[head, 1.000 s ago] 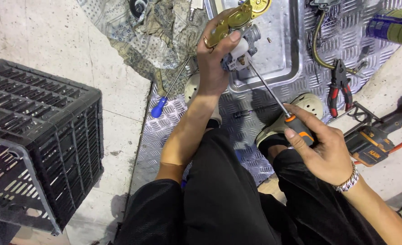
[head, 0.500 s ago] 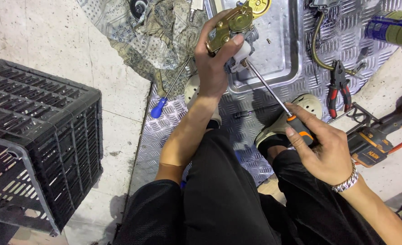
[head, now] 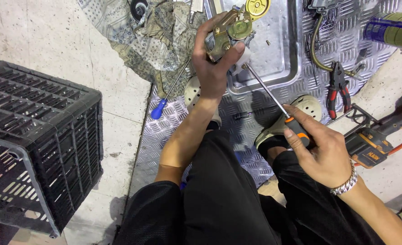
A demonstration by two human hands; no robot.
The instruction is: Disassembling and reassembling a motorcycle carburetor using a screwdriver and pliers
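Fingers [head: 230, 50] of the left hand [head: 212, 68] are wrapped around a brass-coloured mechanical assembly [head: 230, 27] — it is held up over a shallow metal tray [head: 278, 68]. Right hand [head: 321, 152] is closed on the orange-and-black handle of a long screwdriver [head: 269, 95]; its tip is set against the assembly just below the left fingertips. Red-handled pliers [head: 338, 90] and a blue-handled screwdriver [head: 167, 97] are left on the checker plate [head: 164, 136] — a black plastic crate [head: 33, 140] is seen well apart at left.

Brass-toned metal part [head: 230, 29], dull sheen. Screwdriver [head: 273, 97]: bright steel shaft, glossy orange-black plastic handle. Beneath it, embossed shiny metal plate [head: 251, 131]. Left, matt black plastic crate [head: 37, 136]; patterned cloth [head: 137, 31].
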